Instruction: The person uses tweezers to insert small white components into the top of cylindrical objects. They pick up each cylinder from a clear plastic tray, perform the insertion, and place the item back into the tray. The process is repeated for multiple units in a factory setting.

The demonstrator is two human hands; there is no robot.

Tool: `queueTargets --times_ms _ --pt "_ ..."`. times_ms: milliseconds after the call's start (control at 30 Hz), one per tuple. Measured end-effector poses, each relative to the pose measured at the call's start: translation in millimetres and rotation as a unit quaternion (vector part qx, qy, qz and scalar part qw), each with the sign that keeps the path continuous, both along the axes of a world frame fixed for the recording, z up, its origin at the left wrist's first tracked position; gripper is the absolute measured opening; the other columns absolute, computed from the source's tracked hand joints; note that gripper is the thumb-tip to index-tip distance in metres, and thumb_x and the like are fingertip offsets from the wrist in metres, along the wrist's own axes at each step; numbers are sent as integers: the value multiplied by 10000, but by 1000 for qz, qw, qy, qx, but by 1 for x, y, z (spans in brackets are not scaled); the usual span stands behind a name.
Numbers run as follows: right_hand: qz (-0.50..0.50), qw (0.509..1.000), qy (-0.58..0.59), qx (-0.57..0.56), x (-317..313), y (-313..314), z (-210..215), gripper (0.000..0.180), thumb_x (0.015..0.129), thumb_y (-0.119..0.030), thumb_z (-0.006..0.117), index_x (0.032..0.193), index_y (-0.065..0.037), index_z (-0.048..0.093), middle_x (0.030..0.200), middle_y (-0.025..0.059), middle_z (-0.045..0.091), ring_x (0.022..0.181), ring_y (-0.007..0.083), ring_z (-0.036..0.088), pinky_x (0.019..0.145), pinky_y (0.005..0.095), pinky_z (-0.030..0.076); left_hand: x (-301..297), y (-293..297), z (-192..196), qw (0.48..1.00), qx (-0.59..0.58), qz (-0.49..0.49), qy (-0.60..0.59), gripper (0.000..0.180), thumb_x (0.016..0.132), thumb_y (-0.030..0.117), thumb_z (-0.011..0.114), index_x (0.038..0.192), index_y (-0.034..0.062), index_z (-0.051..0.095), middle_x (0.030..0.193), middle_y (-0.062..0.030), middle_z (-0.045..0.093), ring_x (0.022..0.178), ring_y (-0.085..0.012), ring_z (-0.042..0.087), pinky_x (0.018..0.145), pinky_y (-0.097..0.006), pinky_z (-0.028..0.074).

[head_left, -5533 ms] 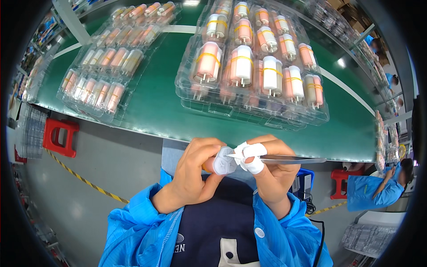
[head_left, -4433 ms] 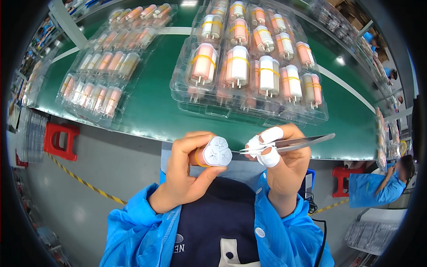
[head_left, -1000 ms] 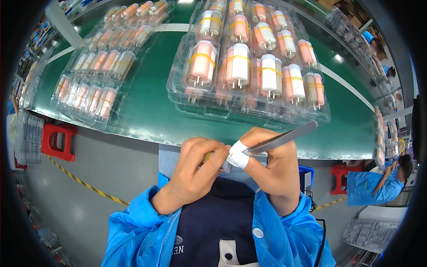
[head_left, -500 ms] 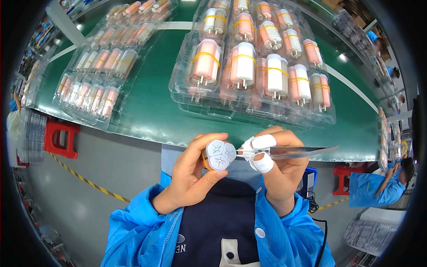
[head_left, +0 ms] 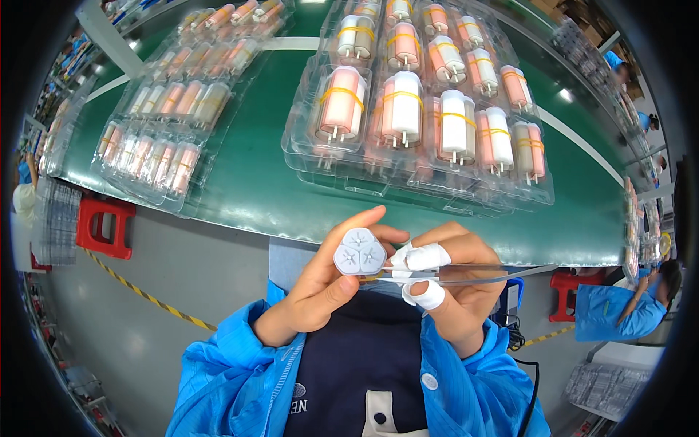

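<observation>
My left hand is wrapped round a bundle of three joined tubes, its pale grey end facing up. Each of the three end faces has a star-shaped slot pattern. Pinched in my right hand is a pair of metal tweezers, lying sideways with the thin tips at the lower right side of the bundle. The tips show slightly apart; whether they touch the bundle I cannot tell. White tape covers the thumb and fingertips of that hand.
Beyond my hands, a green work table carries a stack of clear plastic trays with banded pink, white and grey tube bundles. More filled trays lie at left. Red stools stand beside the table. A person in blue is at far right.
The tube bundle has turned in my left hand, and its fingers have opened out somewhat. The tweezers have rotated, their tips now lower along the bundle's side. The whole view has shifted slightly.
</observation>
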State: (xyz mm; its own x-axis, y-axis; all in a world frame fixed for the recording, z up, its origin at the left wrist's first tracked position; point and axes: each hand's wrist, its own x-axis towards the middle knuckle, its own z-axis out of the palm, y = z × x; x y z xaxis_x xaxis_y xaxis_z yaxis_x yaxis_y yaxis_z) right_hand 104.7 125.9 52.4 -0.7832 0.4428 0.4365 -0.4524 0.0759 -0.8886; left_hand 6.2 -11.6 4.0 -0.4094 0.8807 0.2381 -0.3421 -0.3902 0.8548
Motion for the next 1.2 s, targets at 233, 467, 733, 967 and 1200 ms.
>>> queueTargets --times_ms 233,467,733,967,1200 --pt "-4 998 1 69 0 2 1 213 714 -38 758 892 11 652 848 151 666 747 221 666 625 291 520 -2 1 1 999 -18 9 31 763 939 426 485 1482 47 106 1389 -230 358 1221 -288 426 1019 -424 338" --pt "6 998 -5 63 0 -1 0 202 701 -59 772 859 8 665 827 151 670 726 232 666 612 298 520 -3 1 2 999 -23 8 42 773 935 420 491 1485 52 91 1406 -228 340 1220 -297 425 1018 -433 335" --pt "8 996 9 90 -2 0 -1 224 675 -52 785 861 3 673 820 153 669 709 229 667 593 291 516 -6 -1 -3 997 8 19 75 648 929 255 523 1445 40 196 1409 -224 336 1228 -287 420 1022 -428 343" --pt "23 993 26 116 -3 -2 -4 269 636 -55 801 869 -14 671 796 150 667 652 213 666 542 273 509 -11 0 -10 984 75 50 152 483 865 -63 501 1304 67 350 1435 -236 291 1277 -284 377 1048 -403 310" --pt "40 991 31 124 -4 -1 -7 281 633 -56 802 874 -13 663 796 147 667 645 208 671 522 271 510 -15 1 -12 964 67 92 240 360 874 -25 544 1149 123 364 1408 -339 264 1382 -433 194 1070 -520 301"
